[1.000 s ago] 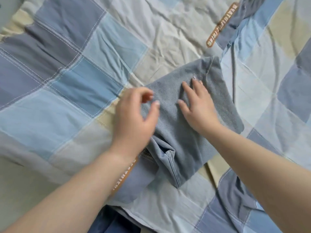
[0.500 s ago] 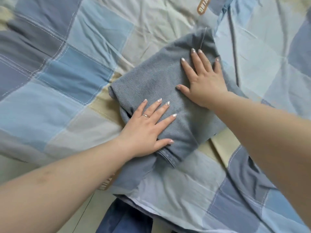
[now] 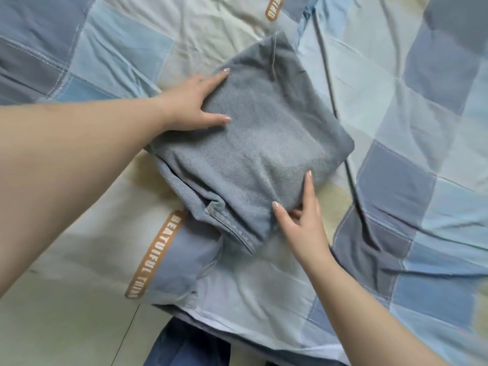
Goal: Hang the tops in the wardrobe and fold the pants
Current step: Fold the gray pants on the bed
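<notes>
On rumpled patchwork bedspread (image 3: 396,128) — folded jeans (image 3: 253,143), left hand (image 3: 190,101) & right hand (image 3: 301,220) gripping its edges.

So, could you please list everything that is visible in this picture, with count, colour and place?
Folded pants: one, grey-blue denim, centre of the bed, folded into a compact bundle.
Bed cover: one, patchwork of blue, grey and cream squares, wrinkled, under the pants and filling most of the view.
Text labels: two, orange with white letters, one on the cover near the lower left, one at the top edge.
Dark blue fabric: one piece, bottom edge, below the cover; unclear what it is.
Left hand: gripping the bundle's left edge.
Right hand: gripping its near right edge.
</notes>
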A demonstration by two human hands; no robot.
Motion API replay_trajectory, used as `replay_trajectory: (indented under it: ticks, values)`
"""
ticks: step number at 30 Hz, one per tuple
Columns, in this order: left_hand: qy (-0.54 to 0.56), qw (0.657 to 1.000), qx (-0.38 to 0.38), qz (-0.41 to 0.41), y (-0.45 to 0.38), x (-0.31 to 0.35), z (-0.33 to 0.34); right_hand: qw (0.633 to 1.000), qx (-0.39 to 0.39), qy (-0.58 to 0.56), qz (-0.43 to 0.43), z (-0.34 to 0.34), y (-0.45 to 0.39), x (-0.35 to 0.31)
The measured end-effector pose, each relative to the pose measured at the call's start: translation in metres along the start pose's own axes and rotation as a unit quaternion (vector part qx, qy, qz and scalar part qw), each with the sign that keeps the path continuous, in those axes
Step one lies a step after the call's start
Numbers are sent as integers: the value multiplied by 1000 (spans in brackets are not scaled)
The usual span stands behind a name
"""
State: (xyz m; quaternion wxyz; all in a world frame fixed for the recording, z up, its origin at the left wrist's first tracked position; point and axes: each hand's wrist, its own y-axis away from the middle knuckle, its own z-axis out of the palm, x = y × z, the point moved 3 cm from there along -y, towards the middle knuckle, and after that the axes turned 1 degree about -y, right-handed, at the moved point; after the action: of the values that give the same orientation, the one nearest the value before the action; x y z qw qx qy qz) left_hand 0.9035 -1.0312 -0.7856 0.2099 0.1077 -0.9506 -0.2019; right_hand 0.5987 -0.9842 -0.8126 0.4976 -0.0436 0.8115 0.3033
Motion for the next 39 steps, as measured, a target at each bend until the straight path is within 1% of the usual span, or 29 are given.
replay_trajectory:
  ticks: [2, 4, 7, 10, 12, 14, 16, 20, 22, 25, 28, 31, 33, 34, 37, 39]
  values:
    - [15, 1000, 8, -12, -1, -6, 2, 1000, 2, 9, 3, 3, -13, 2]
    - [20, 1000, -3, -23, 0, -8, 5, 1000, 3, 14, 23, 4, -23, 5]
    - [30, 999, -15, -27, 3, -5, 7, 999, 11, -11, 51, 7, -29, 5]
    - [49, 998, -20, -34, 16, 7, 12, 999, 30, -5, 44, 1, -25, 5]
    - [55, 998, 2, -33, 31, 17, 18, 999, 34, 11, 36, -8, -16, 6]
    - [53, 998, 35, -30, 54, 37, 23, 999, 24, 35, 31, -24, 0, 8]
    - [71, 996, 50, -21, 81, 69, 27, 998, 12, 62, 17, -47, 24, 8]
    - [157, 987, 41, -16, 147, 134, 43, 995, -2, 103, 10, -94, 93, 10]
    - [181, 983, 37, -19, 176, 160, 51, 993, -4, 114, 25, -116, 126, 14]
    - [209, 978, 22, 0, 208, 192, 63, 991, 14, 129, 43, -142, 177, 19]
    - [213, 976, -21, 44, 230, 214, 71, 988, 61, 120, 75, -152, 227, 25]
    - [193, 970, -89, 120, 241, 230, 70, 980, 153, 69, 109, -142, 283, 24]
    - [168, 967, -113, 154, 245, 236, 67, 973, 197, 45, 113, -131, 310, 25]
    - [154, 962, -131, 182, 253, 244, 64, 965, 232, 30, 122, -124, 333, 22]
    - [132, 949, -168, 232, 276, 271, 60, 939, 309, 2, 152, -112, 391, 20]
    - [121, 942, -174, 260, 293, 290, 59, 927, 331, -6, 175, -105, 425, 21]
